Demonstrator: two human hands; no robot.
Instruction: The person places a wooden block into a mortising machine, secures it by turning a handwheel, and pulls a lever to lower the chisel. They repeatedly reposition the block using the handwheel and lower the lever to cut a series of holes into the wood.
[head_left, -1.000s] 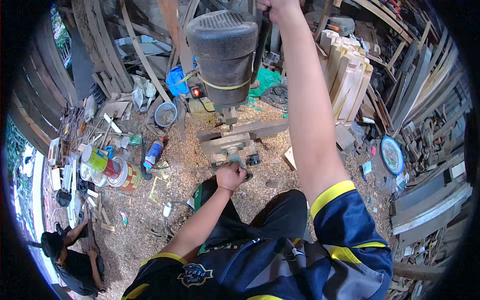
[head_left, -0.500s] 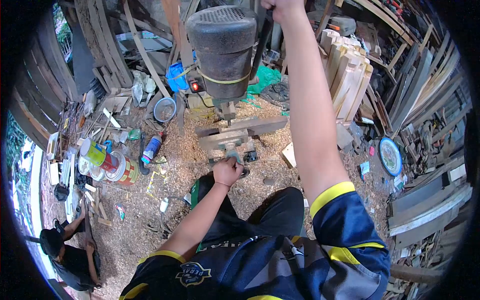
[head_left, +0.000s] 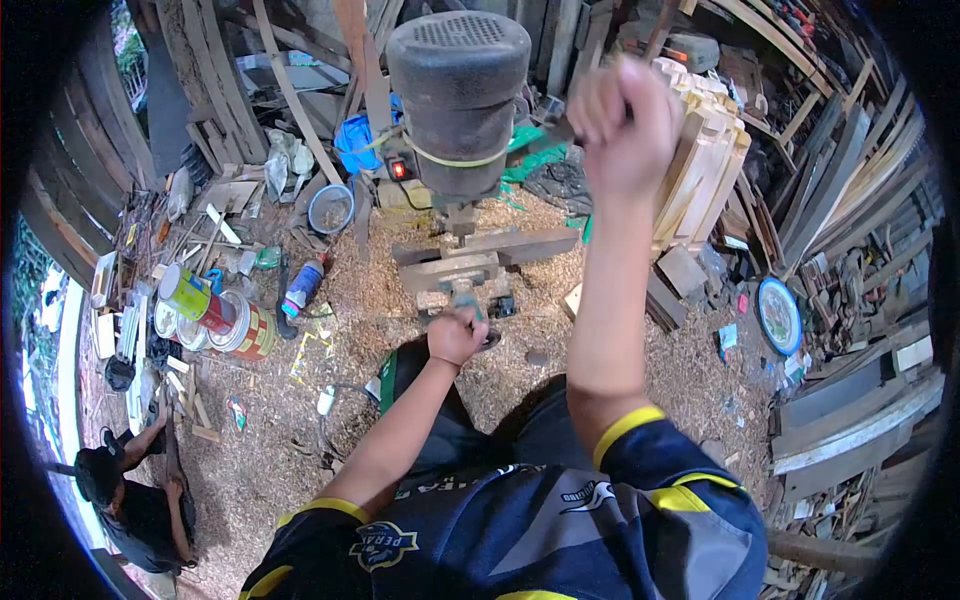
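A drill press with a dark, dusty motor housing (head_left: 455, 100) stands before me, its red switch (head_left: 398, 170) lit. Below it, a wooden workpiece (head_left: 535, 245) lies behind a pale block (head_left: 455, 270) in the vise, with the bit area close above the wood. My left hand (head_left: 457, 337) is closed around the vise handle (head_left: 466, 300) at the front. Raised beside the motor, my right hand (head_left: 625, 125) is smeared by motion but curled into a fist around the dark feed lever (head_left: 550, 138), most of which the hand hides.
Wood shavings cover the ground. Paint tins and buckets (head_left: 240, 325) stand at left, near a spray can (head_left: 304, 286). Stacked cut timber (head_left: 700, 160) rises at right, with a round plate (head_left: 780, 315) nearby. A co-worker (head_left: 140, 495) in black handles a long piece at lower left.
My right hand has come down and nearer with the lever, from the top edge to beside the motor. The bit assembly sits lower toward the wood. My left hand stays on the handle.
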